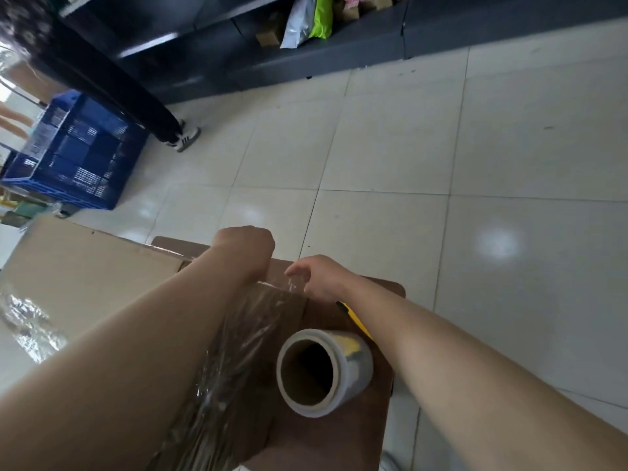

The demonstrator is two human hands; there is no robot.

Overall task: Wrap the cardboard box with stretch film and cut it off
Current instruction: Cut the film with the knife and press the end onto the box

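Note:
A large cardboard box lies at the left on a brown table. Clear stretch film covers the box's near right side and end. My left hand is curled into a fist at the box's far right corner, pressing on the film's upper edge. My right hand pinches the loose end of the film just right of that corner. The film roll stands upright on the table between my forearms, its cardboard core open toward me. A yellow cutter lies under my right wrist, mostly hidden.
A blue plastic crate stands on the tiled floor at the far left. Another person's dark trouser leg and sneaker are beside it. Dark shelving with parcels runs along the back.

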